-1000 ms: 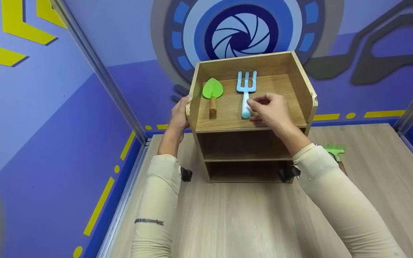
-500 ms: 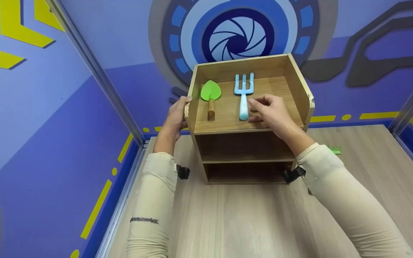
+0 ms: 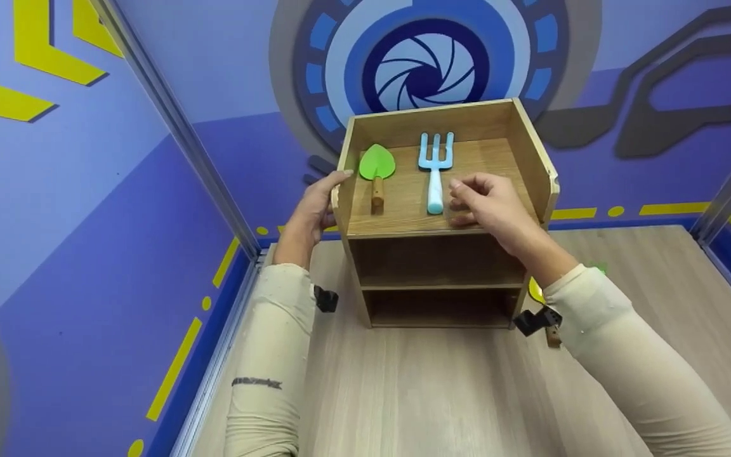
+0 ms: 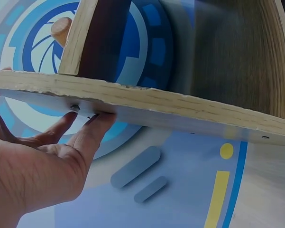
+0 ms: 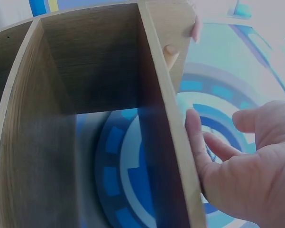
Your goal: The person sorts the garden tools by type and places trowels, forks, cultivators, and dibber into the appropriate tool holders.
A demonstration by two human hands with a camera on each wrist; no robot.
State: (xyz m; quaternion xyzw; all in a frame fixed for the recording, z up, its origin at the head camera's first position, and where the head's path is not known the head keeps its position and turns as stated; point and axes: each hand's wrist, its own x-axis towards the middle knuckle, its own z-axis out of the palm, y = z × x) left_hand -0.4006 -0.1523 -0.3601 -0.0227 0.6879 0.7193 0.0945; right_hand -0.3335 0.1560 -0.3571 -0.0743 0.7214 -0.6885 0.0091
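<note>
A small wooden shelf unit (image 3: 397, 223) stands against the back wall. On its top board lie a green hand trowel (image 3: 376, 164) with a wooden handle and, to its right, a light blue hand fork (image 3: 435, 184) with tines pointing back. My left hand (image 3: 315, 206) grips the unit's left side panel, thumb over the edge; in the left wrist view its fingers (image 4: 97, 133) press the panel's outer face. My right hand (image 3: 492, 206) hovers just right of the fork's handle, apart from it, thumb and fingers loosely bent with nothing between them.
On the floor right of the unit lies a tool with a yellow head (image 3: 535, 291) and wooden handle, partly behind my right wrist. A bit of a green tool (image 3: 597, 268) shows past the sleeve. Walls stand behind and at both sides.
My right hand has let go of the blue fork's handle and drawn slightly right and toward me. The fork stays on the top board. My left hand keeps its hold.
</note>
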